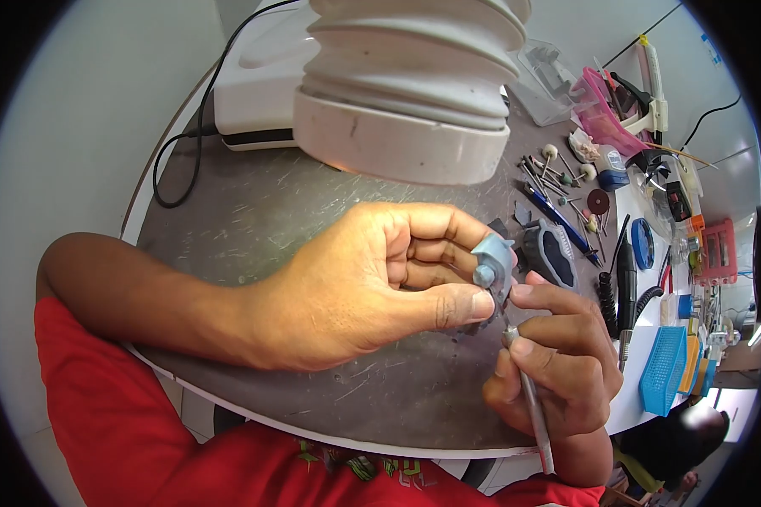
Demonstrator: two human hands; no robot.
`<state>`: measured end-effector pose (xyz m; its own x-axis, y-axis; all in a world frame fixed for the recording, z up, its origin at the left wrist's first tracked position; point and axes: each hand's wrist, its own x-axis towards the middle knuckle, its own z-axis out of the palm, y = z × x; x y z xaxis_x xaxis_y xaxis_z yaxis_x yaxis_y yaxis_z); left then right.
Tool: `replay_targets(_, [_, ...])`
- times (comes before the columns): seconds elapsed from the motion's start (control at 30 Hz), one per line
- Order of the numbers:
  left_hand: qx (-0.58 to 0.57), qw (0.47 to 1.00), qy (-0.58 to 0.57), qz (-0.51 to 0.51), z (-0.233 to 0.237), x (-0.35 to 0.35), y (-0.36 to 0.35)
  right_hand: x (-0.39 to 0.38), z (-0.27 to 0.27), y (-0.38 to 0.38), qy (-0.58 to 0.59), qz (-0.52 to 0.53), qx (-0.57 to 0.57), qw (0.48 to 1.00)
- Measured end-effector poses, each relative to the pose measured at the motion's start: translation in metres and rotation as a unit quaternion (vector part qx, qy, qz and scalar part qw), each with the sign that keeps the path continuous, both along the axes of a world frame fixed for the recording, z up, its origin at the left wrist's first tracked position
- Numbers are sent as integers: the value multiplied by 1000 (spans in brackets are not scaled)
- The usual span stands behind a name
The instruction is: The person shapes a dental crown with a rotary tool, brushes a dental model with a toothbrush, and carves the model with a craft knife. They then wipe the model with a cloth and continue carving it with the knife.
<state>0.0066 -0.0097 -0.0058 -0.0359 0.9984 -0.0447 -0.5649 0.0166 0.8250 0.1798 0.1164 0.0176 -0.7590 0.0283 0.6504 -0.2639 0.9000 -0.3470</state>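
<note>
Near the middle of the head view, my left hand (338, 287) pinches a small blue-grey moulded piece (492, 262) between thumb and fingertips. The piece has a rounded knob on its near side, and part of it is hidden by the fingers. My right hand (566, 355) is closed around a slim metal hand tool (535, 414), held like a pen with its handle slanting down. The tool's upper end is close beneath the piece; whether it touches cannot be made out. A dark grey hollow mould-like piece (554, 253) lies just beyond my right fingers.
A ribbed white hose with a wide nozzle (402, 139) hangs over the scratched table (228, 211). Behind it stands a white machine (258, 93). To the right lie several rotary bits (550, 169), a blue pen (562, 224), a handpiece (626, 287) and a blue basket (664, 372).
</note>
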Motion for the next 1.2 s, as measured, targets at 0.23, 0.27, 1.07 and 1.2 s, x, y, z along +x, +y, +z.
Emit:
replay_targets(0.23, [-3, 1000, 13, -6, 3, -1, 0, 4, 3, -2, -30, 0, 23, 999])
replay_targets(0.27, [-3, 1000, 13, -6, 3, -1, 0, 5, 4, -3, -35, -1, 32, 999])
replay_targets(1.07, [17, 1000, 8, 15, -1, 1, -1, 1, 0, 1, -10, 14, -13, 1000])
replay_targets(1.2, [19, 1000, 17, 13, -2, 1, -1, 0, -1, 1, -5, 13, -10, 1000])
